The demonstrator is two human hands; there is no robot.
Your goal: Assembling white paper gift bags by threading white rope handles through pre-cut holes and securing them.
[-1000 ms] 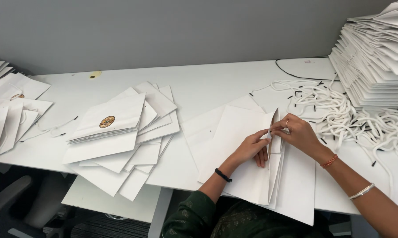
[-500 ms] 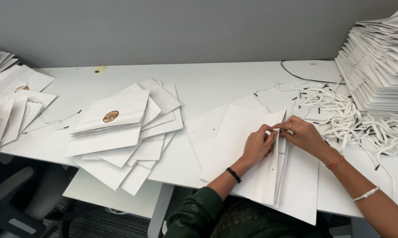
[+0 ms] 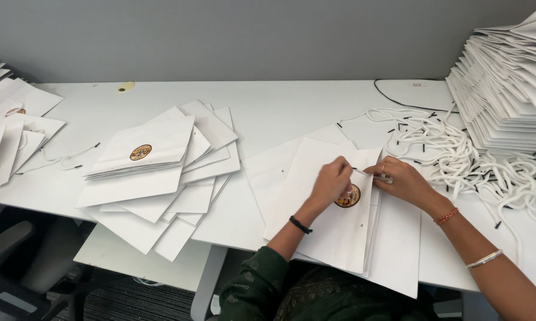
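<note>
A flat white paper bag with a round gold sticker (image 3: 339, 208) lies on the near part of the white table (image 3: 280, 113), right in front of the person. The left hand (image 3: 332, 181) rests on the bag's far edge, fingers curled and pressed down on the paper. The right hand (image 3: 402, 178) sits just beside it, and its fingertips pinch together on a thin white cord end (image 3: 363, 172) at the bag's top edge. The sticker peeks out just under the left hand.

The bag looks light and thin. It would bend and crease easily, so holding it at the top edge, near the small hole, seems best. The paper looks smooth and may slide on the table.

To the right lies a heap of white rope handles with black tips (image 3: 458, 154). Far right stands a tall stack of flat white bags (image 3: 505, 89). To the left lies a loose pile of finished white bags (image 3: 155, 166).
</note>
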